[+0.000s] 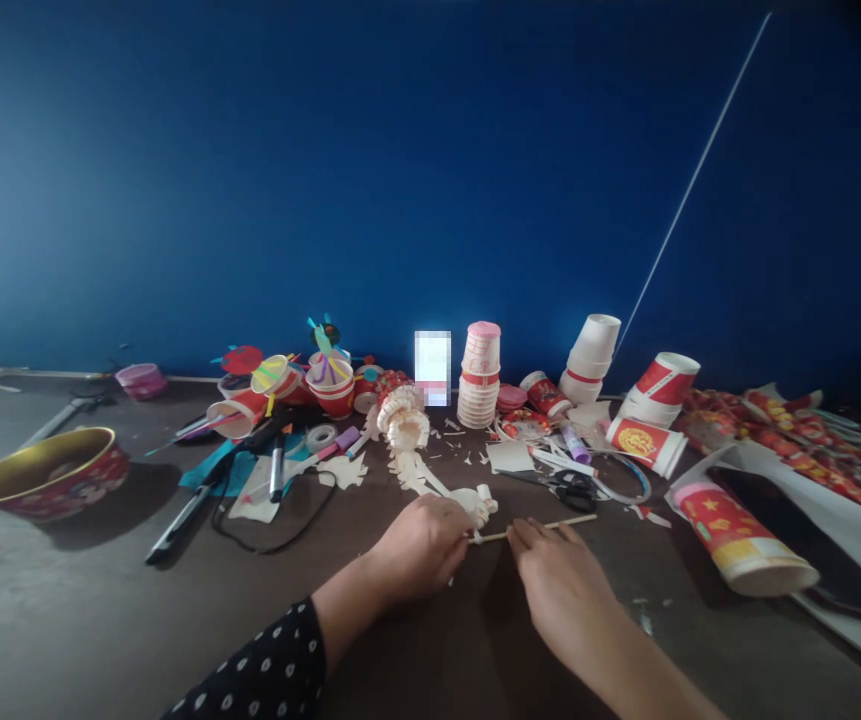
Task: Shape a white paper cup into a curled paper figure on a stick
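Near the table's front edge, my left hand (422, 540) is closed at the end of a white paper chain (407, 440) of cut and curled pieces. Its fingertips pinch a white paper strip (477, 536) at the left end of a thin wooden stick (572, 521). My right hand (557, 565) has its fingers together on the middle of that stick, holding it down at a slight slant. The stick's tip sticks out to the right beyond my fingers. My left fingers partly hide the paper they grip.
Stacked paper cups (479, 390) stand at the back. Scissors (576, 490), a marker (277, 470) and paper scraps lie around. At left is a gold-rimmed bowl (47, 475); at right, a tipped red cup (745, 540) lies beside a dark phone (797, 540). A blue wall (400, 180) rises behind.
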`<state>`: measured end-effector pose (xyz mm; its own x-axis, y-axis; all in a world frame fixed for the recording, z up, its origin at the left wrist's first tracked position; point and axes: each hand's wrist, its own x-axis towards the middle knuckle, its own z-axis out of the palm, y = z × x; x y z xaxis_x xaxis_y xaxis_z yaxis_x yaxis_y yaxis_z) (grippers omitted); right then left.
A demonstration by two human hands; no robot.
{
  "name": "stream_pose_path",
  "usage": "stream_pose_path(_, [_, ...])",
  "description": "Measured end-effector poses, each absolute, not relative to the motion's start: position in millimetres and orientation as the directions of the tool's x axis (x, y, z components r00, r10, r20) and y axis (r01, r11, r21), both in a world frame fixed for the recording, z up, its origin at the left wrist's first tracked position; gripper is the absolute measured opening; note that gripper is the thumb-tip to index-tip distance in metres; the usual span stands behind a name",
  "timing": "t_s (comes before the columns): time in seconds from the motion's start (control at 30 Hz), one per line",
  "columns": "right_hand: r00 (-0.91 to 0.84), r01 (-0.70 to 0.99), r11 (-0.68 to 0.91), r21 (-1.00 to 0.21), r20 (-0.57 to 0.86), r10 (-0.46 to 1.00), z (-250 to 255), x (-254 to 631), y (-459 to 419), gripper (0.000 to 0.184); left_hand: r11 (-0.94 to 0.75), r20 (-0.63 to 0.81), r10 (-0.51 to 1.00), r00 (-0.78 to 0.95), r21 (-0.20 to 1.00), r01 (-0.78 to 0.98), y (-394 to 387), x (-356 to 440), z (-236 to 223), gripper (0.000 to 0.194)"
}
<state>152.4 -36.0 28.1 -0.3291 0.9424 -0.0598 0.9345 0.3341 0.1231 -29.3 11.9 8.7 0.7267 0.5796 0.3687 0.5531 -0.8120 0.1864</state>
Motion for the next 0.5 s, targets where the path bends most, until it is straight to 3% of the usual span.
stream_pose_path(0.27, [-0.327, 0.936, 0.326, 0.133, -0.014, 0.945, 23.7, 149.3, -34.1, 0.041, -0.771, 0.452, 0.63, 0.632, 0.269, 0.577, 9.4, -29.1, 5.3, 0.035])
stream_pose_path(0.5, [-0.317, 0.941, 0.315, 0.125, -0.003, 0.948, 20.0, 150.2, -32.6, 0.043, -0.777, 0.38, 0.628, 0.679, 0.261, 0.573, 8.3, -27.5, 10.1, 0.027])
